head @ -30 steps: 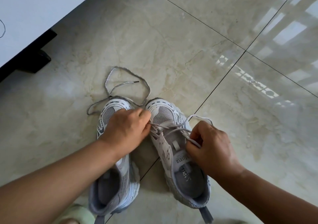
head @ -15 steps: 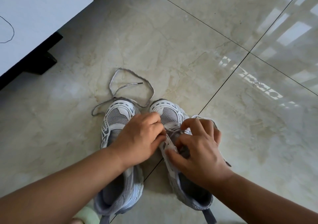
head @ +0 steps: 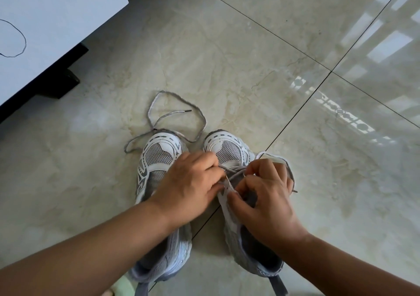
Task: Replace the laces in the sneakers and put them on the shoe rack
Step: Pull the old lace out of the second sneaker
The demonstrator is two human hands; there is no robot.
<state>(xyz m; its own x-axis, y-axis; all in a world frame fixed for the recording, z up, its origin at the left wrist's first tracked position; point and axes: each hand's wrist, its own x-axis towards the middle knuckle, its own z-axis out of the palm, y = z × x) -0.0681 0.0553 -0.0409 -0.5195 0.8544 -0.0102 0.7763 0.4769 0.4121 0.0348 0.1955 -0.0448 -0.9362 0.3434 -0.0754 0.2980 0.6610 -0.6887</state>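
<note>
Where the two forearms enter from 7 and 5 o'clock, the count is: two hands, two sneakers, two laces. Left hand, fingers curled, lies over the left sneaker and pinches a strand of the threaded lace at the eyelets of the right sneaker. Right hand, fingers bent, pinches the same lace from the other side, thumb against the eyelet strip; what lies under the palm is hidden. This lace loops out past the right hand toward 3 o'clock, tip on the floor.

Both sneakers stand side by side, toes toward 12 o'clock, heels nearest the camera. Left sneaker shows no lace in its visible eyelets; its opening holds nothing that can be seen, and the right one's is mostly covered.

Beyond the toes, at 12 o'clock, the loose lace lies in open loops, one end running past the left toe toward 10 o'clock.

Farthest, at 10 o'clock: one white cabinet on a dark base.
</note>
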